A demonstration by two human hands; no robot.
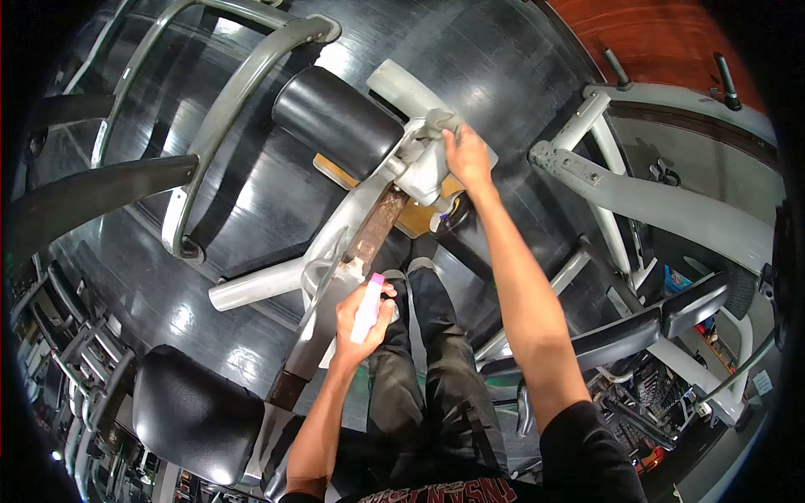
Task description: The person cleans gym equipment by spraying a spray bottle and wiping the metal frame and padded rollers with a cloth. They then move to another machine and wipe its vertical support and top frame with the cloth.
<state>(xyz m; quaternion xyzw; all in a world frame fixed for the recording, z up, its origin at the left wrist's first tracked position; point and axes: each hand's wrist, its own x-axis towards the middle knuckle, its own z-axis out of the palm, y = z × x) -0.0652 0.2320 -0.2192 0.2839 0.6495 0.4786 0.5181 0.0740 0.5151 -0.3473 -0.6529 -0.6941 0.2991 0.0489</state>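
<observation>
My left hand (362,323) is closed round a white bottle (366,315) with a pink top, held upright over the machine's metal beam (335,289). My right hand (468,159) presses a grey cloth (442,123) on the silver frame joint, its fingers bent round the cloth's edge. Just left of that joint is a black padded roller (337,122). A second black roller (466,237) lies below my right hand, partly hidden by my forearm. Brown, rusty-looking patches show on the beam between my hands.
A black seat pad (197,415) is at the lower left. Curved silver frames (226,109) rise at the upper left, and another machine's frame (654,197) stands on the right beside a black bench pad (616,339). My legs and feet are beside the beam on the dark floor.
</observation>
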